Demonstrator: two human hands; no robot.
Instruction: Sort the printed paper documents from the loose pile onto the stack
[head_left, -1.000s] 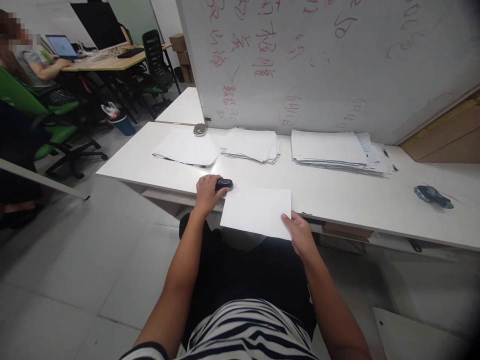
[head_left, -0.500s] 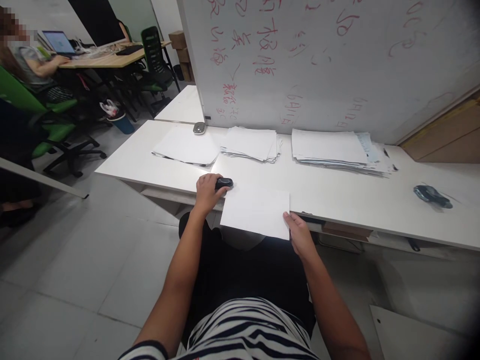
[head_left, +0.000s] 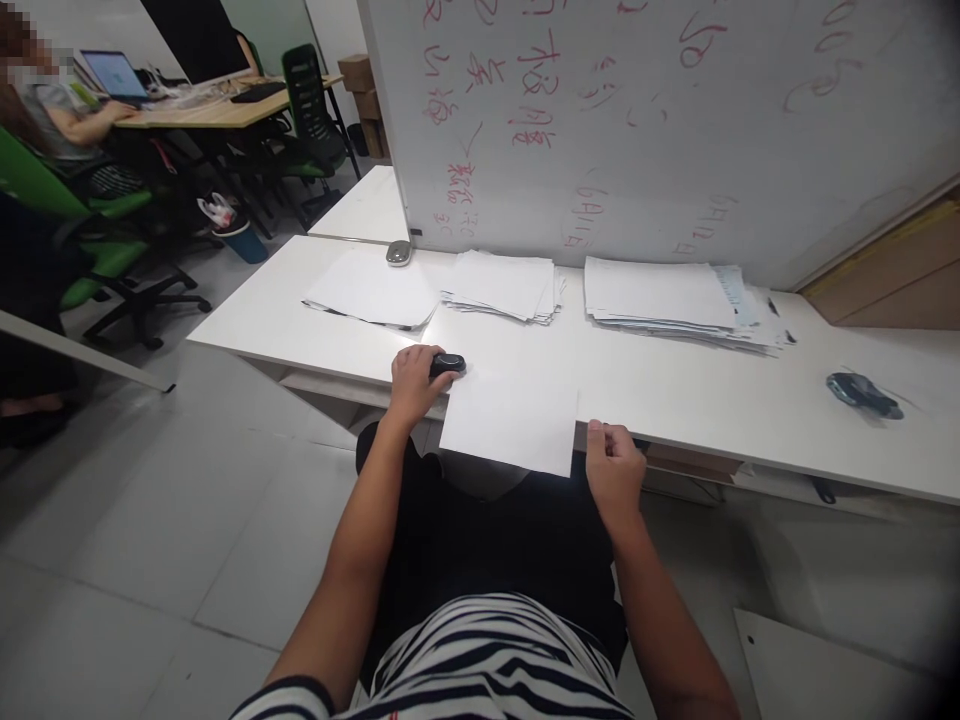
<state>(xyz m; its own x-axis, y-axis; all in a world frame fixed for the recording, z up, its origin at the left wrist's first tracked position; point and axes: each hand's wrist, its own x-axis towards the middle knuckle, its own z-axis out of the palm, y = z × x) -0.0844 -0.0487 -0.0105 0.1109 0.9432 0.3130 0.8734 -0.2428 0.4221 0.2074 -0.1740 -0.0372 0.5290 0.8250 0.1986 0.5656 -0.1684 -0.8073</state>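
The sheet of paper (head_left: 510, 425) lies at the front of the white table (head_left: 697, 395), its near part sticking out past the edge above the person's lap. The left hand (head_left: 412, 384) is clamped on a small black object, probably a stapler (head_left: 450, 364), at the sheet's far left corner; whether the paper sits inside its mouth cannot be told. The right hand (head_left: 616, 472) is apart from the sheet, just beside its right edge, with fingers loosely curled; whether they pinch anything is unclear.

The paper should be very light, thin and easily creased, likely to slide on the smooth tabletop and to droop if held at one corner only. The overhanging right or near edge looks the best place for a gentle thumb-and-finger pinch. The stapler is likely rigid and much heavier, best gripped across its body, as here. Behind stand three paper piles (head_left: 502, 287), loose-edged and easily knocked askew.
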